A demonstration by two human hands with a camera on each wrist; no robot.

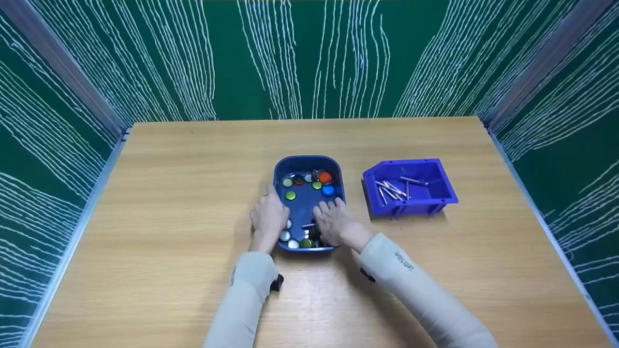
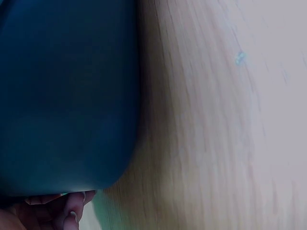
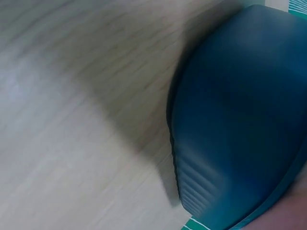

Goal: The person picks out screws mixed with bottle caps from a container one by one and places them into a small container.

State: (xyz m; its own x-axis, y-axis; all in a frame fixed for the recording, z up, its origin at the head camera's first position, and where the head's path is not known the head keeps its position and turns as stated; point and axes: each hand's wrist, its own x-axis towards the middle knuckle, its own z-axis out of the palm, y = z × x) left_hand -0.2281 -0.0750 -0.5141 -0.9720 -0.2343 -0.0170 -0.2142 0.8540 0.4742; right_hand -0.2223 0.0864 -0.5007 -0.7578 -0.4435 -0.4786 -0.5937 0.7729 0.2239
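A dark blue tub (image 1: 309,162) with rounded corners sits mid-table, holding bottle caps in green, white, orange and blue. My left hand (image 1: 270,215) grips its left wall; in the left wrist view, curled fingers (image 2: 72,211) show at the tub's outer side. Over the right rim, my right hand (image 1: 333,222) reaches in toward the front right corner. A small shiny metal rod (image 1: 308,225) lies by its fingers, near dark items partly covered by the hand. I cannot tell whether those fingertips pinch anything. In the right wrist view, part of the hand (image 3: 285,211) shows above the tub's rim.
To the right of the tub stands a purple-blue open-front bin (image 1: 437,181) with several metal screws (image 1: 394,191) inside. Both rest on a wood-grain table (image 1: 193,169). Green panels with white wavy lines (image 1: 309,58) close off the back and sides.
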